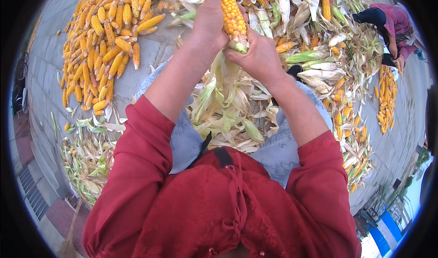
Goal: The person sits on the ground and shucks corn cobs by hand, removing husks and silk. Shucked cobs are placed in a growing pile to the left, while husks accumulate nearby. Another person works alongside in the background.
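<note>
A yellow ear of corn (233, 16) with bare kernels is held up between my hands at the top centre. My left hand (212, 21) wraps the cob's left side, its thumb pointing up along it. At the cob's base, my right hand (255, 50) is closed around the stalk end and the pulled-down husk. Pale green husk (224, 73) hangs below my fingers. Loose corn husks (226, 121) lie on the ground between my knees.
Husked corn cobs (99, 49) form a large pile on the paving at left. Unhusked ears (321, 74) and husks lie at right. Another person (397, 28) bends beside a smaller cob pile (386, 100) at far right. A husk heap (89, 162) and a broom (70, 241) are at lower left.
</note>
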{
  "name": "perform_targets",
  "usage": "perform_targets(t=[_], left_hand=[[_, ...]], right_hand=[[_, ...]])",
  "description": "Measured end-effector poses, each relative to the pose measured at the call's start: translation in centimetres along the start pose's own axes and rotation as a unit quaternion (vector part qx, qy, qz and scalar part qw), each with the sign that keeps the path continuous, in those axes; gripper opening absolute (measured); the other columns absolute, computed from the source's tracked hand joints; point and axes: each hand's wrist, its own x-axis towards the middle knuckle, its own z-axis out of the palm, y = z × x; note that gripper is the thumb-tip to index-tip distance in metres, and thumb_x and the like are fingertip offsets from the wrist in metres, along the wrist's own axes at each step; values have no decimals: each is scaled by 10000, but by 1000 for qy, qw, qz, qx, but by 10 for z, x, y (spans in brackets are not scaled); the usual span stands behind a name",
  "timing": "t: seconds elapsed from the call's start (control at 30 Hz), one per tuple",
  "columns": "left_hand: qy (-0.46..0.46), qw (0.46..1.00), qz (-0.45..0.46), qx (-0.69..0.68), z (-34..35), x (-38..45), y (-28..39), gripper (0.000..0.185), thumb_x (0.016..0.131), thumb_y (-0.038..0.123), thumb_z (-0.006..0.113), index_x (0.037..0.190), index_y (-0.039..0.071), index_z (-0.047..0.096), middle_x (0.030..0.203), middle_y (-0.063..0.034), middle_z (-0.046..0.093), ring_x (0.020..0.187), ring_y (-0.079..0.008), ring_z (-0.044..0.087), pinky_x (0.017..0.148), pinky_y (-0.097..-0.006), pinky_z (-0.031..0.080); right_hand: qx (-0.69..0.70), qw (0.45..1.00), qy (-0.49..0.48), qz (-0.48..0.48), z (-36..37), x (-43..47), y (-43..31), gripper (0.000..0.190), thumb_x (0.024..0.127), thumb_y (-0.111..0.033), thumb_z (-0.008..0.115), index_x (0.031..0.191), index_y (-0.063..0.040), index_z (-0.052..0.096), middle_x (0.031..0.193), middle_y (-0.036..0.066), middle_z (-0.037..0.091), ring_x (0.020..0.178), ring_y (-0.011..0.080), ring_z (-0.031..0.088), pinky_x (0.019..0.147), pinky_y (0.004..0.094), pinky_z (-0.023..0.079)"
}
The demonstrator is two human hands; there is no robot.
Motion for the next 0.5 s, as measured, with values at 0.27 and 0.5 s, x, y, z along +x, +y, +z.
perform_targets(t=[0.27, 0.5], left_hand=[[-39, 992, 122, -8, 16, -21, 12, 581, 857, 622, 473, 960, 50, 491, 772, -100, 575, 674, -219, 591, 592, -352, 510], [-118, 990, -43, -70, 3, -13, 18, 599, 881, 620, 411, 961, 32, 497, 736, -113, 555, 596, -220, 554, 514, -340, 480]], right_hand=[[234, 958, -102, 133, 3, 12, 3, 379, 621, -311, 789, 842, -21, 684, 789, 146, 681, 695, 215, 657, 675, 305, 509], [82, 995, -52, 17, 6, -4, 4, 241, 646, -232, 732, 774, -34, 685, 689, 167, 653, 670, 312, 653, 645, 370, 511]])
